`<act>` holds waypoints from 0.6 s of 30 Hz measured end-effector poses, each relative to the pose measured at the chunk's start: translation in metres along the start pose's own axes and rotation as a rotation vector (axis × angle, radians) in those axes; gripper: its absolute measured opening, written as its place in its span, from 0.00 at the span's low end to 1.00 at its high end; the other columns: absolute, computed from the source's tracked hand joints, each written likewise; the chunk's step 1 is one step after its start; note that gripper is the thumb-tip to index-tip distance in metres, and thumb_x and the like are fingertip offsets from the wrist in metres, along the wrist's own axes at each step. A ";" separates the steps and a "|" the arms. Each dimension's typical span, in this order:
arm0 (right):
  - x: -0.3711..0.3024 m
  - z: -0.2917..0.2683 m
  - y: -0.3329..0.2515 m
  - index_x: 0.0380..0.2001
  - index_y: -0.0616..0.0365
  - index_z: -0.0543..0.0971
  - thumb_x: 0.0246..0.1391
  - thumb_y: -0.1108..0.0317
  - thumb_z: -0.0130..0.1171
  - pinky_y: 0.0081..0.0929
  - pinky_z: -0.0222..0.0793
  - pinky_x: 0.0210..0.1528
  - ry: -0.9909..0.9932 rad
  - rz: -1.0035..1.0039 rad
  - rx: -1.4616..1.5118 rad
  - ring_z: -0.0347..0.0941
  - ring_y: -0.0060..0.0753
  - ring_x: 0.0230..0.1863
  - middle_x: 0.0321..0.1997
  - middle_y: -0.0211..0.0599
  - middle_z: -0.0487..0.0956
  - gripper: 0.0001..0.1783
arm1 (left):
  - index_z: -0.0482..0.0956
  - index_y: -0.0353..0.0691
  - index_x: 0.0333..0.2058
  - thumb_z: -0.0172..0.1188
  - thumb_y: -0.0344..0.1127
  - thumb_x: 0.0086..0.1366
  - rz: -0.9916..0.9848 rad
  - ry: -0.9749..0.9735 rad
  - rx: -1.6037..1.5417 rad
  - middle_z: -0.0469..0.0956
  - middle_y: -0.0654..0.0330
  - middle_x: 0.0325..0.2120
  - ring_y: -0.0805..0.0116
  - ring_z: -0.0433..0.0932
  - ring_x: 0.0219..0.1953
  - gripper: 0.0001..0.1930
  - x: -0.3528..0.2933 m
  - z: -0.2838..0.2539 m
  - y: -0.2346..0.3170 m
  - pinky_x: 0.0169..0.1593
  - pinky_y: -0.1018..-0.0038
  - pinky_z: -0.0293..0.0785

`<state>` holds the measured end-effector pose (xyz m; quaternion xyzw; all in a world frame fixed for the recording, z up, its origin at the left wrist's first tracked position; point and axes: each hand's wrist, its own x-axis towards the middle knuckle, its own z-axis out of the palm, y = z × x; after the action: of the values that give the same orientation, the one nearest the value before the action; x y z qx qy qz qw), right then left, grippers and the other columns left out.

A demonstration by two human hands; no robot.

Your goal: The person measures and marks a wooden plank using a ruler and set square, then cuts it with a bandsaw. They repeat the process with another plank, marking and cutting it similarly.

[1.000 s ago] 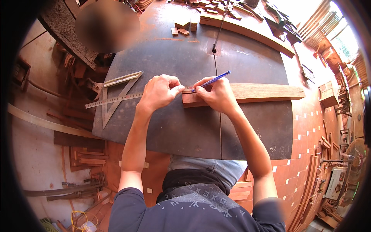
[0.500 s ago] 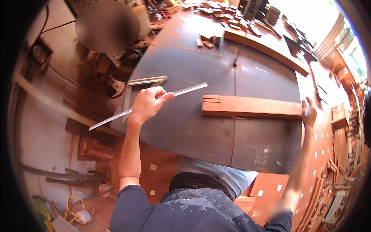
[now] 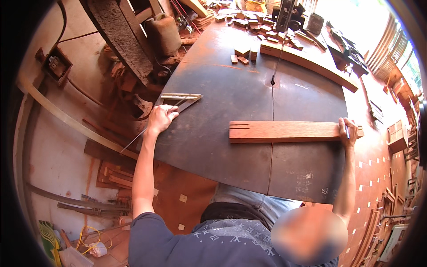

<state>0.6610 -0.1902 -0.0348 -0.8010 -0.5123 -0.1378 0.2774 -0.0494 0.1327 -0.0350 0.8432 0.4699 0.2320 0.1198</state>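
My left hand (image 3: 162, 119) is closed on a thin steel ruler (image 3: 132, 142) at the left edge of the dark metal table. The ruler is seen nearly edge-on and slants down past the table's edge. Just beyond my fingers lies a triangular set square (image 3: 189, 96). A reddish wooden beam (image 3: 284, 132), with two dark slots cut in its left end, rests across the table. My right hand (image 3: 350, 131) is closed at the beam's right end, with a slim pen (image 3: 347, 131) between the fingers. The beam's right tip projects past the table edge.
The dark tabletop (image 3: 213, 155) has a long slit, with a thin upright saw blade (image 3: 273, 80) standing in it. Beyond lie a longer wooden beam (image 3: 307, 62) and several offcuts (image 3: 267, 29). A plastic jerrycan (image 3: 163, 35) stands back left.
My left hand has moved slightly, and the ruler has swung from lying across the table to pointing down-left, edge-on. My right hand now sits further onto the beam, whose right tip shows beyond it.
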 end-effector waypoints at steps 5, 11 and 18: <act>-0.047 -0.014 -0.066 0.33 0.61 0.88 0.70 0.57 0.60 0.50 0.73 0.59 0.093 -0.008 -0.085 0.83 0.60 0.45 0.39 0.47 0.89 0.19 | 0.91 0.45 0.56 0.76 0.57 0.65 -0.119 -0.104 0.214 0.90 0.50 0.38 0.55 0.89 0.37 0.28 0.026 -0.012 0.055 0.42 0.60 0.82; -0.084 0.002 -0.204 0.26 0.52 0.85 0.64 0.54 0.66 0.50 0.73 0.58 0.148 -0.053 -0.056 0.84 0.50 0.40 0.31 0.42 0.87 0.16 | 0.85 0.39 0.63 0.43 0.60 0.85 0.018 -0.066 0.056 0.87 0.45 0.51 0.40 0.85 0.56 0.32 -0.002 -0.053 0.106 0.56 0.53 0.79; -0.115 0.005 -0.289 0.39 0.56 0.87 0.63 0.57 0.72 0.48 0.71 0.62 0.150 0.046 0.397 0.81 0.52 0.48 0.40 0.46 0.86 0.14 | 0.81 0.34 0.40 0.62 0.35 0.77 0.194 -0.169 -0.168 0.81 0.53 0.33 0.57 0.80 0.33 0.09 -0.013 -0.012 0.238 0.41 0.62 0.76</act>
<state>0.3509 -0.1798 -0.0094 -0.7295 -0.4890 -0.0870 0.4704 0.1138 -0.0050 0.0717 0.8881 0.3534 0.2092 0.2063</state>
